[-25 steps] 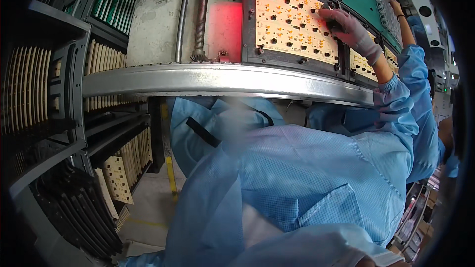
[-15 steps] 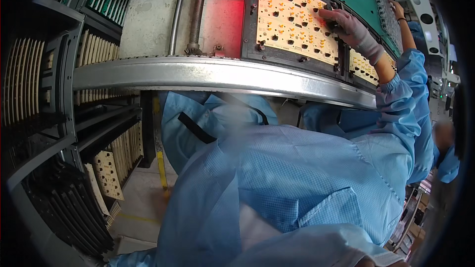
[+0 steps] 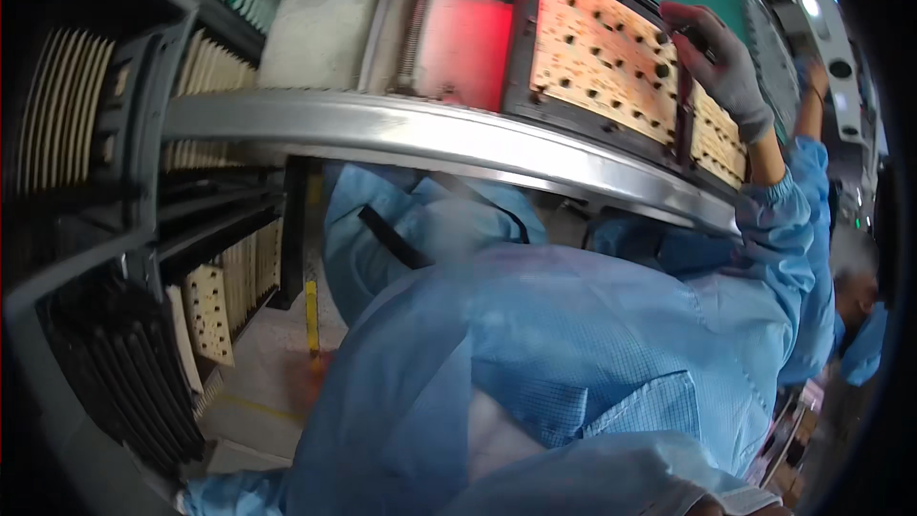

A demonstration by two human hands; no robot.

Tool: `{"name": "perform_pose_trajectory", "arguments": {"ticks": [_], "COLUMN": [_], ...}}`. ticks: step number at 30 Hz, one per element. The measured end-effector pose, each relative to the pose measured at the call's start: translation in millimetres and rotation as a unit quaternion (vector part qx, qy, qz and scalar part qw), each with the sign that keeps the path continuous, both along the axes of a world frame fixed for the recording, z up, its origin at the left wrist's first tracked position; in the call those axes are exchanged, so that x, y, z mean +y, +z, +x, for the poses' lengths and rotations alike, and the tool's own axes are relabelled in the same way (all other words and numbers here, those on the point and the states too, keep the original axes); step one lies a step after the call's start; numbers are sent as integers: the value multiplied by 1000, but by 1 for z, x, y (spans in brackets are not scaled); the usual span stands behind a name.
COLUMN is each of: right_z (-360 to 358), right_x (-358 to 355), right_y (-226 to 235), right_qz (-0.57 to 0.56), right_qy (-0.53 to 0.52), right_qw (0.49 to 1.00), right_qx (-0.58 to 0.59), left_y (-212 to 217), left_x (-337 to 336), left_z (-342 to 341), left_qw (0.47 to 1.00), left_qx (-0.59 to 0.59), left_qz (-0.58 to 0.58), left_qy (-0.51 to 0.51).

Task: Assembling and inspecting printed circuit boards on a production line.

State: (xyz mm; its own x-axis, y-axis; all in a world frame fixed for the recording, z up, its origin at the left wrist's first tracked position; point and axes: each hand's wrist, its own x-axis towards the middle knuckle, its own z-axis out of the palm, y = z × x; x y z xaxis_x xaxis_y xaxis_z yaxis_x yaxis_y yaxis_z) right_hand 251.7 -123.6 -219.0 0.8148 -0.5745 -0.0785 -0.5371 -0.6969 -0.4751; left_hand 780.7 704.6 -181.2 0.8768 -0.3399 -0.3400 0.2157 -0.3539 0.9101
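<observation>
My right hand (image 3: 718, 62), in a pale grey glove, is raised over the right edge of a cream circuit board (image 3: 597, 65). Its fingers curl around something small and dark that I cannot make out. The board lies in a black carrier frame (image 3: 521, 86) and bears rows of small black parts and orange marks. To its right, partly below my wrist, is a second cream board (image 3: 718, 139). My left arm shows only as a blue sleeve (image 3: 234, 495) at the lower left; that hand is out of sight.
A metal rail (image 3: 382, 129) runs along the near side of the line. Red light falls on a pale plate (image 3: 468, 38). Racks at the left hold upright boards (image 3: 67, 115) and black trays (image 3: 124, 373). Another person's arm (image 3: 812, 119) reaches in at the far right.
My right hand has lifted off the board's upper right part and moved right, its fingers now curled. The whole view has shifted, so the board sits further right in the picture.
</observation>
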Motion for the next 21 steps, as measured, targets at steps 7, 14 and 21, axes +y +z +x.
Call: {"name": "perform_pose_trajectory", "arguments": {"ticks": [7,14,21], "right_z": [213,384,394], "right_x": [87,266,325], "right_y": [-26,-41,16], "right_qz": [-32,301,389], "right_qy": [339,417,404], "right_qw": [928,846,818], "right_qx": [-151,-145,-129], "left_y": [-27,-47,-82], "left_x": [-36,-92,-131], "left_z": [-26,-138,-202], "left_qw": [923,841,883], "left_qx": [-206,-395,-269], "left_qz": [161,-65,-204], "left_qy": [282,365,327]}}
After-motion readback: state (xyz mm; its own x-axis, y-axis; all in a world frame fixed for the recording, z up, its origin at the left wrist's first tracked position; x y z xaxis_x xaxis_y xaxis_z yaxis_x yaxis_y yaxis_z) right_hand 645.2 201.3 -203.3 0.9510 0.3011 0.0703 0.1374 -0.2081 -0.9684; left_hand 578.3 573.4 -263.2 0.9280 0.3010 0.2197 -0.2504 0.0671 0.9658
